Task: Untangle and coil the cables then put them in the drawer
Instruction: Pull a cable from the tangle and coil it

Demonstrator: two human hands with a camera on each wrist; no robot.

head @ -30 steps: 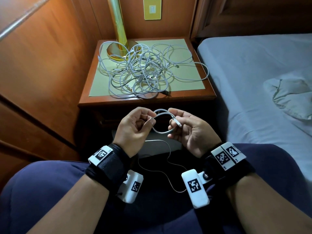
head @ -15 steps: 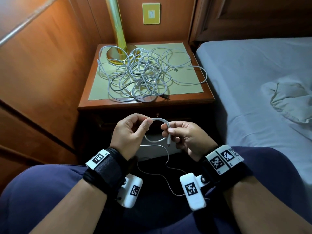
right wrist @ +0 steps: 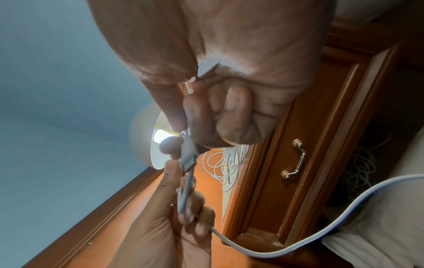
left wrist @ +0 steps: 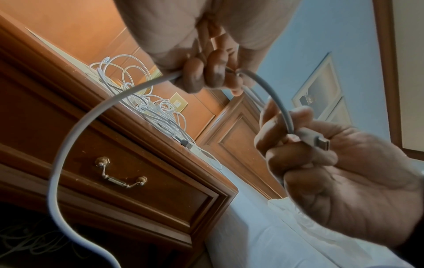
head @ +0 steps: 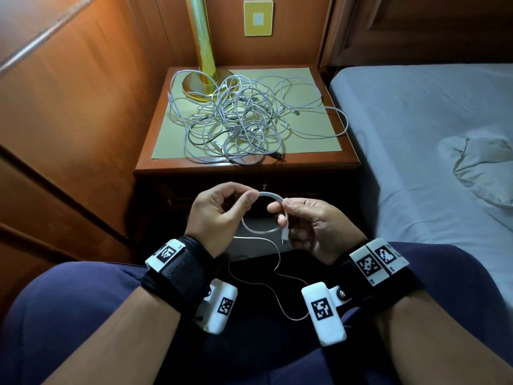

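I hold one white cable [head: 270,196] in a small loop over my lap, in front of the nightstand. My left hand [head: 222,215] pinches the loop's left side between thumb and fingers. My right hand [head: 308,223] pinches the cable near its plug [head: 285,237], which points down. In the left wrist view the plug [left wrist: 317,140] sticks out past the right fingers. The cable's loose tail [head: 277,290] trails down across my lap. A tangled heap of white cables [head: 238,120] lies on the nightstand top. The drawer [left wrist: 128,174] with a brass handle is closed.
A gold lamp base [head: 204,84] stands at the back left of the nightstand [head: 244,165], partly under the cables. A bed with a grey sheet [head: 430,134] runs along the right. Wood panelling [head: 69,120] closes the left side. More cables lie in the dark space below the drawer [right wrist: 360,170].
My hands have drawn slightly apart and the loop has opened wider. The plug has swung from lying across the loop to pointing down from my right fingers.
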